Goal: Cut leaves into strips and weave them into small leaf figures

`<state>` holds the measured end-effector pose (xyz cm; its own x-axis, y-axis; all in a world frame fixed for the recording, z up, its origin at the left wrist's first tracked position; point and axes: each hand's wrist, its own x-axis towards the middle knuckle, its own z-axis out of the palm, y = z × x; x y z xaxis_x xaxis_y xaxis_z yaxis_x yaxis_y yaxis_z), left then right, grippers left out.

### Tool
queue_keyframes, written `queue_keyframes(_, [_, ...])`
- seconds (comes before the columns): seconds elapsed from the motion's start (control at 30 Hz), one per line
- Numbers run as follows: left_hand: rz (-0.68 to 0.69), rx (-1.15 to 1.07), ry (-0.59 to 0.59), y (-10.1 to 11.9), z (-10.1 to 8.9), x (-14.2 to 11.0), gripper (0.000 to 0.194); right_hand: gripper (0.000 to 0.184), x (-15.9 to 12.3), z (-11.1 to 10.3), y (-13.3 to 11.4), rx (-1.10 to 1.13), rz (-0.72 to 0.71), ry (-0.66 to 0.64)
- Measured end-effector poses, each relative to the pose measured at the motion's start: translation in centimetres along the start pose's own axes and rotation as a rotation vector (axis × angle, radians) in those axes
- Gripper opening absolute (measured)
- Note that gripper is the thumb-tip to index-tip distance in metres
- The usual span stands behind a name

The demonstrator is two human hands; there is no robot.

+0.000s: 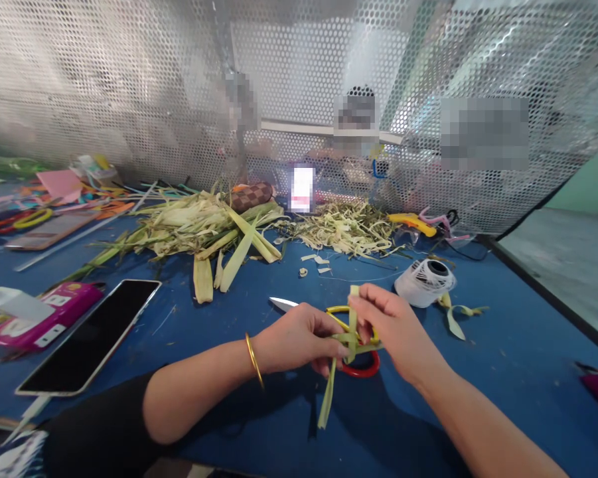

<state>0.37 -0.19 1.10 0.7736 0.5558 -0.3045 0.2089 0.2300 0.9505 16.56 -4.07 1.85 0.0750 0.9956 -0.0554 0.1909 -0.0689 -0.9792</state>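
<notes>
Several pale green leaf strips (352, 330) cross one another between my two hands, above the blue table. My left hand (299, 337) pinches the strips near their crossing, and one tail hangs down below its fingers. With thumb and fingers closed, my right hand (385, 325) grips the upright strip close to its top end. Scissors (362, 370) with a red and a yellow handle loop lie on the table just beneath, their blade pointing left and partly hidden by my left hand. A spool of white thread (425, 282) stands right of my right hand.
A heap of dry leaf husks (194, 222) and a pile of shredded scraps (351, 226) lie at the back, before a perforated metal screen (299, 86). A phone (92, 338) and a magenta power strip (44, 315) are on the left. Yellow-handled cutters (413, 224) lie back right.
</notes>
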Motion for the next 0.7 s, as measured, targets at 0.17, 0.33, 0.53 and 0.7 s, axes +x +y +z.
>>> queue_keyframes(0.17, [-0.009,-0.047,-0.044,0.3,-0.4,-0.1,0.022,0.033,0.3,0.0,0.3,0.195,-0.050,0.184])
queue_keyframes(0.33, [-0.024,-0.016,-0.007,0.6,-0.3,-0.3,0.025,0.031,0.4,0.3,0.6,0.144,-0.062,0.156])
queue_keyframes(0.53, [-0.030,0.008,0.060,0.7,0.1,-0.4,0.024,0.029,0.5,0.2,0.9,0.080,-0.081,0.103])
queue_keyframes(0.7, [0.016,-0.072,0.279,0.8,-0.5,0.0,0.024,0.026,0.6,-0.9,1.0,-0.505,-0.327,0.111])
